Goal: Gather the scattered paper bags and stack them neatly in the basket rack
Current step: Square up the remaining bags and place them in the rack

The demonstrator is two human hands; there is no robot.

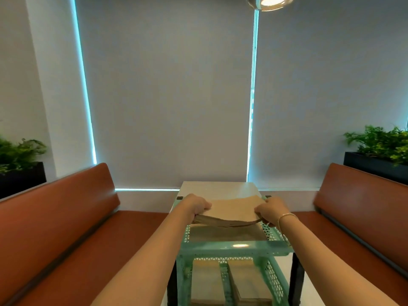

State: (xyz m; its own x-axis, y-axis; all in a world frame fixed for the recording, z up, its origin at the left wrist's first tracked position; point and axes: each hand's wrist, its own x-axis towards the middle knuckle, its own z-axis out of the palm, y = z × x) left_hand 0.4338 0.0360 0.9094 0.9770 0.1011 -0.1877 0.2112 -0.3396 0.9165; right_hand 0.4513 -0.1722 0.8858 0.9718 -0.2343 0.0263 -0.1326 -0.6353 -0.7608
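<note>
We see the mint-green perforated basket rack (234,248) standing on the pale desk (218,187). Above its top tray, flat brown paper bags (231,209) sag slightly between our hands: left hand (195,205) and right hand (270,210), fingers curled around the stack's side edges.

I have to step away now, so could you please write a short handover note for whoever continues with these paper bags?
Left hand grips the left edge of a flat stack of paper bags; right hand grips its right edge. The stack hangs just over the top tray of the green rack.
Done: more bags already lie in the lower tray, and one lies in the top tray.
Left: lower this stack into the top tray and square it up. No loose bags are in view.
</note>
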